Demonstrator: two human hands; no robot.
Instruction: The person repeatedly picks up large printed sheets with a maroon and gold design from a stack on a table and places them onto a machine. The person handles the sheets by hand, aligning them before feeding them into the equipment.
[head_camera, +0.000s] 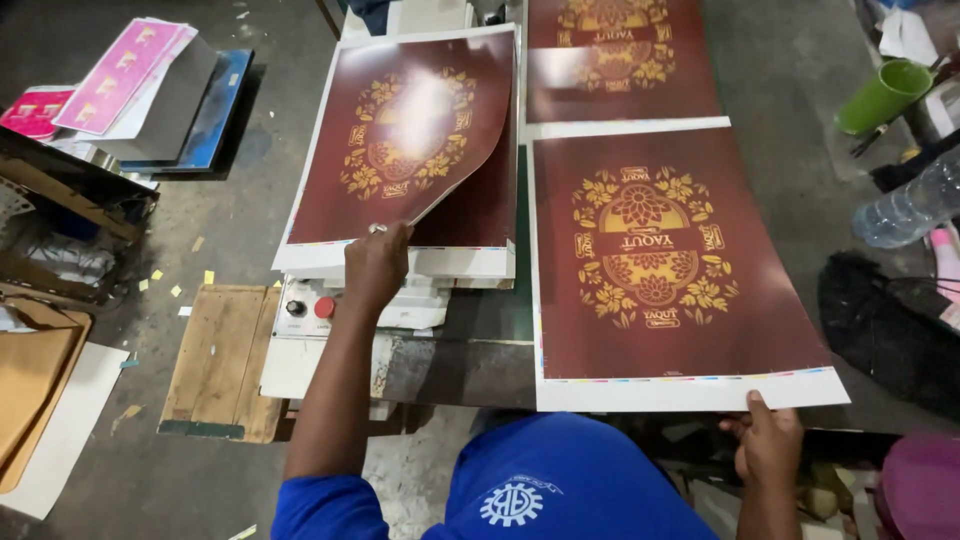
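Lifting maroon sheet off stack, left hand pinching it, right hand gripping gold-patterned sheet

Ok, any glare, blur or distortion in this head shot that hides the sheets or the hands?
Head view: a bright glare patch washes out the gold ornament on the lifted sheet, which the left hand curls up; the right sheet, gripped at its white edge by the right hand, reads sharp; wide-angle bending shows at the frame edges; the green cup is slightly soft.
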